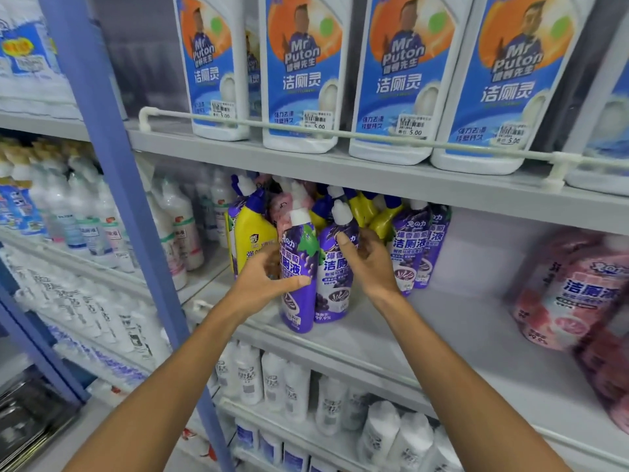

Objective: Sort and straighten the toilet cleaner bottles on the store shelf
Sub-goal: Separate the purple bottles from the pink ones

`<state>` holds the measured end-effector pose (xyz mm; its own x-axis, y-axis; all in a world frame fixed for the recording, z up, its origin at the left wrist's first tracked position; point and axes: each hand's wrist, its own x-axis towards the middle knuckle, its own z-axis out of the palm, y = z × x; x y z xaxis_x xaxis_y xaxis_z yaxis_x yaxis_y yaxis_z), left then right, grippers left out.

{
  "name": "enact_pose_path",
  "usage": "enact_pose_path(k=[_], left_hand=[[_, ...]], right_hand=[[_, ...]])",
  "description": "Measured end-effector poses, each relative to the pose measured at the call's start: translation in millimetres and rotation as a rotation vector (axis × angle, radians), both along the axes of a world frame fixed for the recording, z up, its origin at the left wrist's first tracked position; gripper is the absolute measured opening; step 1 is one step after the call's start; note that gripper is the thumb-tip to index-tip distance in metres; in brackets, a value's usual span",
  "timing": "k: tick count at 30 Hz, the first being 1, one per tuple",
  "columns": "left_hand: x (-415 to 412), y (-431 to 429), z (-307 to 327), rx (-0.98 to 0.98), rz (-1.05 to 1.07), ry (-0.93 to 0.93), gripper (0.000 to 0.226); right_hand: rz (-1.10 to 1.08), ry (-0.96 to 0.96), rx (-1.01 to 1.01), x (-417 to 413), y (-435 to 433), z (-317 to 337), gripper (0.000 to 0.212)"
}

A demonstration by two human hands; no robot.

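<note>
On the middle shelf (442, 335) stands a cluster of toilet cleaner bottles. My left hand (263, 277) grips the front purple bottle (297, 301) round its middle, at the shelf's front edge. My right hand (366, 260) grips the second purple bottle (335, 287) just behind and to the right of it. Two more purple bottles (406, 253) stand upright further right. A yellow bottle (253, 240) with a blue cap leans at the left, and several yellow and pink bottles crowd behind.
Pink bottles (571, 301) lie blurred at the shelf's right end. Bare shelf lies between them and the purple bottles. Large white Mr Puton bottles (299, 80) line the upper shelf behind a rail. White bottles (272, 379) fill the lower shelf. A blue upright (112, 165) stands left.
</note>
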<state>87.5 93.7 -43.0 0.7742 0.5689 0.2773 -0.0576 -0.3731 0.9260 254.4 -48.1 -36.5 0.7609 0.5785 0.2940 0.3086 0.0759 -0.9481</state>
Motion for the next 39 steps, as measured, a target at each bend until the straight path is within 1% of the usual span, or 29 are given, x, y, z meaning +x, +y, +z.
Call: enact_pose_path(k=[2,3,6,7,10,11,17,21,24,28,31,33,35,36,39], left_hand=[[2,5,-2,0.016,0.036,-0.009,0.058],[2,9,-3,0.023,0.052,-0.011,0.059],[0,23,-7,0.04,0.109,-0.012,0.061],[-2,27,-7,0.045,0.127,-0.013,0.061],[-8,36,-5,0.056,0.149,-0.026,0.064],[-9,38,-5,0.058,0.148,-0.028,0.066],[-2,24,-4,0.084,0.123,-0.008,0.07],[21,-2,-3,0.125,0.102,0.031,0.08],[49,-31,-5,0.143,0.134,0.005,0.083],[87,-64,-8,0.138,0.223,-0.012,0.073],[111,-73,-11,0.161,0.275,0.017,0.077],[120,-71,-19,0.171,0.297,0.013,0.078],[117,-69,-27,0.195,0.271,-0.015,0.069],[115,-68,-32,0.207,0.256,-0.038,0.064],[112,-65,-43,0.215,0.257,-0.054,0.052]], right_hand=[[-0.048,0.015,-0.002,-4,1,0,0.063],[-0.072,0.015,-0.011,-4,3,-1,0.064],[-0.139,0.008,-0.031,-11,7,0,0.043],[-0.158,0.002,-0.026,-13,9,-1,0.043],[-0.2,0.007,-0.01,-22,13,-4,0.064],[-0.212,0.01,-0.014,-24,14,-6,0.068],[-0.303,-0.019,0.004,-29,5,-3,0.065],[-0.395,-0.027,-0.036,-14,-20,1,0.058],[-0.463,-0.053,-0.053,8,-42,5,0.05],[-0.542,-0.104,-0.049,36,-66,7,0.049],[-0.503,-0.086,-0.029,48,-80,6,0.042],[-0.456,-0.073,-0.05,56,-86,-4,0.048],[-0.408,-0.063,-0.092,62,-90,-19,0.06],[-0.387,-0.063,-0.103,64,-92,-26,0.061],[-0.39,-0.085,-0.106,68,-93,-31,0.05]])
